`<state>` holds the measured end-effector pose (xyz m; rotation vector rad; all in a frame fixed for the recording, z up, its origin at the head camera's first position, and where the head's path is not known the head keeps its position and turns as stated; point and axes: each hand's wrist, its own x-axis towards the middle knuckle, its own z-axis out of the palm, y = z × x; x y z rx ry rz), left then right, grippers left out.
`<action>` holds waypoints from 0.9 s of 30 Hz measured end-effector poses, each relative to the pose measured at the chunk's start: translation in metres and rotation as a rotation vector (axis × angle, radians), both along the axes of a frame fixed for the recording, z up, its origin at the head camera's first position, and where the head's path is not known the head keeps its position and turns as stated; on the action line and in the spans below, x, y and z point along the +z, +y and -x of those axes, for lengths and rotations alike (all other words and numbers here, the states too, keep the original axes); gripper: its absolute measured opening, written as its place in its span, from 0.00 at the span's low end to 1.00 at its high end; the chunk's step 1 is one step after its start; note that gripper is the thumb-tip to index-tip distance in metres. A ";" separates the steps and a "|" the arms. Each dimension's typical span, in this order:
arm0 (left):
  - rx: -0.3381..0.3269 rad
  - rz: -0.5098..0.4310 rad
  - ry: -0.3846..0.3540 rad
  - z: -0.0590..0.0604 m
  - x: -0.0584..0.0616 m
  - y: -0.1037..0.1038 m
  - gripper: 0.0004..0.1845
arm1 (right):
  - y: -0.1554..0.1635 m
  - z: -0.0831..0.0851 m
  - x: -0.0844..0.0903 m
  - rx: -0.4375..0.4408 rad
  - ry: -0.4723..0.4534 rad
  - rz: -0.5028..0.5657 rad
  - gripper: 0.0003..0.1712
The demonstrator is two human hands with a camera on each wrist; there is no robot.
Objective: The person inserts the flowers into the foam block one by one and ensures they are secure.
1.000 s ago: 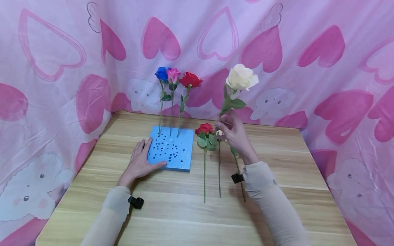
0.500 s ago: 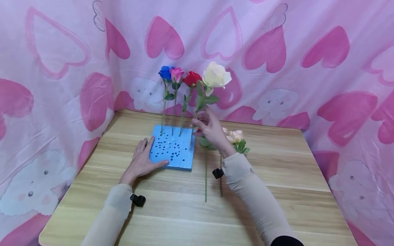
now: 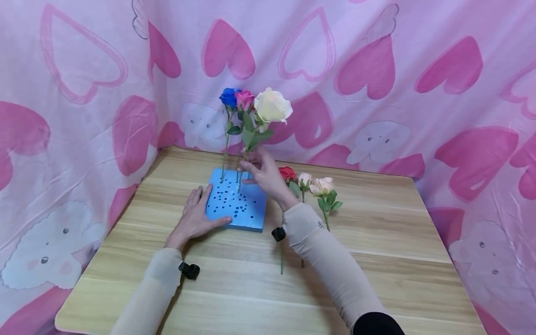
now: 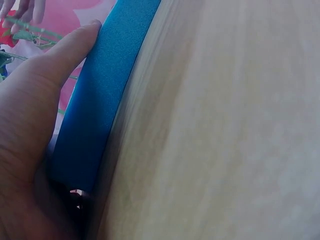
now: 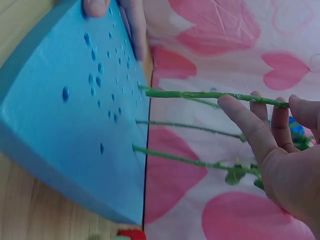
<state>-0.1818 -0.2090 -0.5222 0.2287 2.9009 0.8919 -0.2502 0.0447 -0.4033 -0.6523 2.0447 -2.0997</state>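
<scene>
My left hand (image 3: 196, 219) rests against the left and front sides of a blue foam block (image 3: 258, 207) full of small holes, its fingers and thumb spread. My right hand (image 3: 268, 177) pinches the stem of a white rose (image 3: 273, 107) above the block. In the right wrist view, the cut end of that stem (image 5: 190, 94) hangs just off the block's top, apart from it. A blue rose (image 3: 229, 97) and a pink rose (image 3: 244, 99) stand upright in the block's far part. The red rose beside them is mostly hidden behind the white one.
Right of the block, a red rose (image 3: 287, 173), a small pale rose (image 3: 304, 179) and a cream-pink rose (image 3: 322, 186) lie on the wooden table (image 3: 377, 223). My right forearm covers parts of their stems. A pink heart-patterned curtain (image 3: 368, 60) encloses the table's back and sides.
My right hand has carried the white rose leftward from over the lying roses to above the foam block. My left hand has stayed against the block.
</scene>
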 end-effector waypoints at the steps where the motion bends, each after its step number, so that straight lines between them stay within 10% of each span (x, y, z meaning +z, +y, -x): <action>1: 0.001 -0.001 0.000 0.000 0.000 0.000 0.71 | -0.004 0.001 0.000 0.006 0.002 0.001 0.24; 27: 0.006 0.006 0.022 0.002 0.001 0.001 0.71 | -0.068 0.019 -0.018 0.011 0.082 -0.120 0.18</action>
